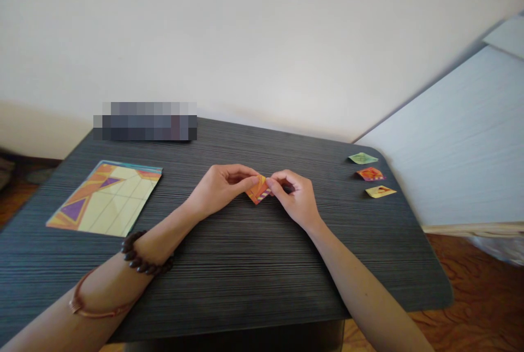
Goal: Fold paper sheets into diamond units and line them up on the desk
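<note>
Head view: a dark, streaky table (pixel 245 281) is looked down on, with a pale wall (pixel 262 41) filling the top.
Small orange paper (pixel 257 195): held pretty much mid-frame, tilted, one corner pointed down.
Left hand (pixel 221 188): the paper's upper left side is pinched between thumb and fingers.
Right hand (pixel 297 196): same paper gripped at its right corner, thumb on top.
Left arm: dark beaded bracelet (pixel 135 256) and copper-coloured bangle (pixel 77 303) are worn, lower left of the frame.
Creased papers: three are lined up at the right, green piece (pixel 363 158) uppermost, red-orange piece (pixel 371 173) between, yellow piece (pixel 381 192) lowest.
Patterned sheets (pixel 126 196): stacked at left, yellow, orange and purple.
Pixelated thing (pixel 151 126): upper left, can't be made out tbh.
</note>
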A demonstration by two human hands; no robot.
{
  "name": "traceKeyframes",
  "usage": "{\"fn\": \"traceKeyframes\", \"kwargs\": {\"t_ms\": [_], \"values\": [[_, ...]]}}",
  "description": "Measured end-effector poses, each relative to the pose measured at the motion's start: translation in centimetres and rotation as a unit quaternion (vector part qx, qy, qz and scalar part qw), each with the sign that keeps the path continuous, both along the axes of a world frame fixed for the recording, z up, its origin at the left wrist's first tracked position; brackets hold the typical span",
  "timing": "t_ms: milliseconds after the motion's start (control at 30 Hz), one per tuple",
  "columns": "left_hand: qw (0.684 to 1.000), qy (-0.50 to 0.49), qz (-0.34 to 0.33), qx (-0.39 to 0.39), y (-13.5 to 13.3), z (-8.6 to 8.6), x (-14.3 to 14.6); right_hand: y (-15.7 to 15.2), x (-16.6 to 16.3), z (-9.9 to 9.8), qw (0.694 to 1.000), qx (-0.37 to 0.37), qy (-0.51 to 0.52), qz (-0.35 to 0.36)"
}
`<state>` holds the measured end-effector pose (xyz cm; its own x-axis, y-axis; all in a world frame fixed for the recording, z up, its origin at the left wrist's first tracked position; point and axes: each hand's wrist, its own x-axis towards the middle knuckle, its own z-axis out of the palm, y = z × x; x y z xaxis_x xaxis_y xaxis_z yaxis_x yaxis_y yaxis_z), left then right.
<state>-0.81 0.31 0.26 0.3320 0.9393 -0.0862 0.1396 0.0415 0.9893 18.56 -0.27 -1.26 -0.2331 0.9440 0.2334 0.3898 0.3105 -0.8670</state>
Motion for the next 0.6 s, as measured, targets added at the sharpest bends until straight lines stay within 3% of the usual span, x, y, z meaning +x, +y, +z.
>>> {"fn": "traceKeyframes", "kwargs": {"t_ms": [167, 300, 600], "values": [[1.000, 0.020, 0.002, 0.019, -0.10, 0.10, 0.07, -0.23, -0.12, 0.59, 0.999, 0.026, -0.030, 0.021], [1.000, 0.003, -0.013, 0.010, -0.24, 0.10, 0.22, -0.29, -0.38, 0.45, 0.999, -0.012, -0.010, 0.037], [0.997, -0.024, 0.042, -0.059, -0.11, -0.02, 0.30, 0.01, -0.34, 0.41, 0.996, -0.041, 0.081, -0.018]]}}
